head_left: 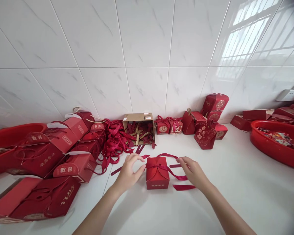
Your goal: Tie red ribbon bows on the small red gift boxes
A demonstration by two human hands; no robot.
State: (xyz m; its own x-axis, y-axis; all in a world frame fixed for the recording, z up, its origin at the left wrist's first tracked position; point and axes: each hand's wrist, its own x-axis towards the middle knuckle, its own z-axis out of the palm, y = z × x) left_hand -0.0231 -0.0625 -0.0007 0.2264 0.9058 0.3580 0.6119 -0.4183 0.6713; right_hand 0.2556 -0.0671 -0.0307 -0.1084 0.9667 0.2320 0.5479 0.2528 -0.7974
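A small red gift box [158, 176] with curved top flaps and gold lettering stands upright on the white surface. Dark red ribbon [170, 155] is tied across its top with a knot, and loops and a tail spread to the right. My left hand [130, 171] is beside the box's left edge, thumb and forefinger apart and curved near a short ribbon end. On the other side, my right hand [191, 170] has its fingertips closed on the ribbon loop. A cut ribbon tail [183, 187] lies below that hand.
Stacked red boxes [71, 164] and a red basin [26, 130] crowd the left. Behind are a ribbon heap [115, 138], a cardboard box [138, 117] of straps, and finished boxes [163, 126]. Another red basin [264, 143] with wrapped items stands right, below the tiled wall [147, 88].
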